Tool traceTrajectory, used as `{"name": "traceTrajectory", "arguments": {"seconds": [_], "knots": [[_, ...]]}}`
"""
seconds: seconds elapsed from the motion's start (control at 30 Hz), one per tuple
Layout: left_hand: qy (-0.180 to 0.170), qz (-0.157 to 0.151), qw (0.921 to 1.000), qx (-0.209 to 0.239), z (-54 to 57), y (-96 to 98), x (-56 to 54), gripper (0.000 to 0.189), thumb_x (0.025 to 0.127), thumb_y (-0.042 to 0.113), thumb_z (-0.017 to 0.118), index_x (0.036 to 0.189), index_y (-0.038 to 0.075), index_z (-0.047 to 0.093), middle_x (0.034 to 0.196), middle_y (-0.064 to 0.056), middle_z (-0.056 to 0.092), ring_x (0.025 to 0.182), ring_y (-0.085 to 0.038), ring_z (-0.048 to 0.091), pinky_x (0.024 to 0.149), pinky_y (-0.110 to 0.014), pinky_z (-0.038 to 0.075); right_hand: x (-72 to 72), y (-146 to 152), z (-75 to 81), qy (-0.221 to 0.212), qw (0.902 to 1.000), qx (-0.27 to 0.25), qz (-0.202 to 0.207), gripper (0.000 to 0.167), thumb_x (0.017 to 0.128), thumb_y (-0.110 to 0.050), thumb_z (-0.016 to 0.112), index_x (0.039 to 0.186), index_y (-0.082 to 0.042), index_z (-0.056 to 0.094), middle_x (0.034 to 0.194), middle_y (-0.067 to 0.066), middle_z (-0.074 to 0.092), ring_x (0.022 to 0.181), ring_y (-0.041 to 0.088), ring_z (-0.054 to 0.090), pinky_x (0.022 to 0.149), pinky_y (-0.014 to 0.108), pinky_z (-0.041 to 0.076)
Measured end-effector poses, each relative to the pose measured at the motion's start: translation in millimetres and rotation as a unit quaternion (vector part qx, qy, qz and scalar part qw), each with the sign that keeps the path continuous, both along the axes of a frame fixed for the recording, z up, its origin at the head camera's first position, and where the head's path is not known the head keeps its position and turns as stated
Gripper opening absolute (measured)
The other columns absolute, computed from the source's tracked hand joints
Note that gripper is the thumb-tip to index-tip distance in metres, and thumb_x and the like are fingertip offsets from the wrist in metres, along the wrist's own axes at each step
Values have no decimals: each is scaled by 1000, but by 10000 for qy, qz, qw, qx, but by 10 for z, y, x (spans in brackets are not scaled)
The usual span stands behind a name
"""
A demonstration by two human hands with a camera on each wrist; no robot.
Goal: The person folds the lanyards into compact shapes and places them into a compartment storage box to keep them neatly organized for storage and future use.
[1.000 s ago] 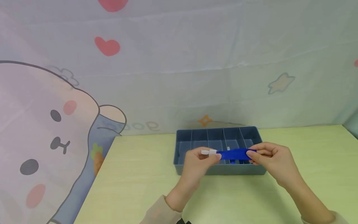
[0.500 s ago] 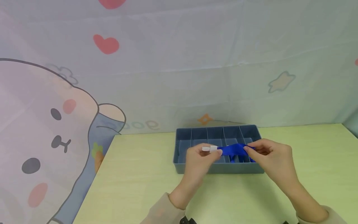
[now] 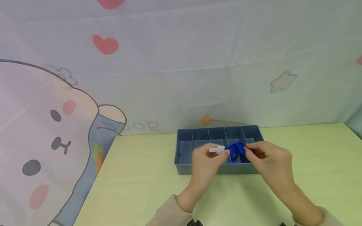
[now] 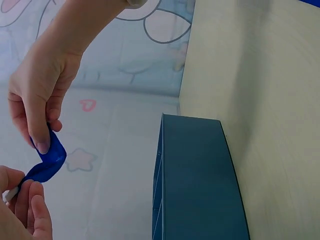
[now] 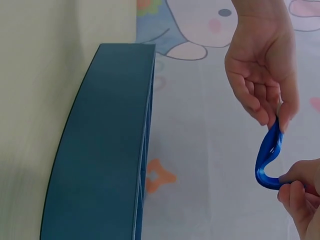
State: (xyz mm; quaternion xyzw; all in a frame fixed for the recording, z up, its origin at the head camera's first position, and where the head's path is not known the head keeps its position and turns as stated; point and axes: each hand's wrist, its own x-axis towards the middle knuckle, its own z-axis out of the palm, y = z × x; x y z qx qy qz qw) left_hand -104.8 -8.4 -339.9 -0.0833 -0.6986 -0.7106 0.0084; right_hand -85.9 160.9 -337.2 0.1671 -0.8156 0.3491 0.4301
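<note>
A shiny blue ribbon strap (image 3: pixel 237 148) with a white end piece (image 3: pixel 220 149) is stretched between both hands above the divided box. My left hand (image 3: pixel 205 161) pinches it between thumb and fingers beside the white piece. Thumb and fingertips of my right hand (image 3: pixel 272 158) pinch the strap's other side. Between the hands the strap arches up, and a blue length hangs below it over the box. In the left wrist view the blue strap (image 4: pixel 54 157) bends sharply between the two hands. The right wrist view shows the strap (image 5: pixel 262 157) curving in a narrow doubled band.
Under the hands, a blue-grey box (image 3: pixel 185 169) with several compartments stands on the pale yellow-green table (image 3: pixel 135 175). It sits near the back edge, close to a hanging cloth (image 3: pixel 169 88) printed with cartoon figures.
The hands have come closer together, mostly by the right moving left. The strap has gone from stretched flat to arched and slack, with more blue hanging below.
</note>
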Motion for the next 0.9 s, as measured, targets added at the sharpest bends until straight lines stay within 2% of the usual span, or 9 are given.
{"name": "traceTrajectory", "arguments": {"seconds": [0.1,0.2,0.3,0.37,0.53,0.63,0.67,0.8,0.9], "knots": [[40,22,10000,50,1,26,14,11,76,8,76,82,2,69,79,-4,66,63,-12,58,55,-21,50,29,-44,32,-363,9989,-298,94,19,61,11,79,74,-1,72,68,6,68,53,3,59,52,8,46],[125,-3,9998,141,4,52,28,11,76,7,76,82,1,69,79,-4,66,63,-11,58,55,-20,49,62,-83,67,-1137,9897,-850,171,13,68,4,79,78,-3,73,70,5,69,55,1,59,51,11,47],[265,-47,9994,228,10,79,36,11,76,7,75,82,0,69,79,-5,67,63,-10,59,55,-19,50,79,-103,89,-1993,9694,-1417,191,8,74,-8,78,81,-5,73,71,3,68,56,4,61,50,17,49],[312,-73,9991,283,15,90,41,11,77,6,75,82,0,69,78,-5,67,62,-9,59,55,-19,50,83,-107,95,-2476,9531,-1714,290,13,77,-15,77,84,-5,73,72,1,68,58,8,62,50,21,50],[372,-120,9986,348,32,101,50,12,77,6,76,83,-1,69,78,-6,67,63,-9,61,58,-21,52,58,-105,88,-3077,9202,-2289,787,24,81,-20,74,92,1,70,73,4,69,63,14,66,57,26,54],[490,-199,9981,326,40,113,46,13,78,7,75,85,-1,70,80,-7,68,65,-10,62,60,-23,54,30,-98,80,-3186,8943,-2893,1229,22,82,-14,73,92,4,69,76,5,69,64,14,66,61,26,55],[537,-227,9978,327,41,118,44,13,78,8,75,85,-1,70,81,-7,68,65,-9,62,61,-24,54,22,-94,75,-3197,8826,-3142,1415,19,82,-12,72,91,4,70,77,5,69,65,14,66,62,26,55],[719,-270,9964,364,42,138,36,14,79,8,74,88,-2,70,82,-8,68,66,-9,63,61,-25,55,-6,-81,40,-3160,8277,-4090,2188,7,84,-2,67,87,-3,73,82,3,69,68,13,67,65,25,55],[761,-285,9956,462,42,150,36,15,79,7,74,89,-3,70,82,-10,69,67,-9,63,62,-26,55,-24,-74,4,-3057,7919,-4547,2697,16,86,4,62,86,-7,74,85,4,68,72,13,67,67,24,55]]}}
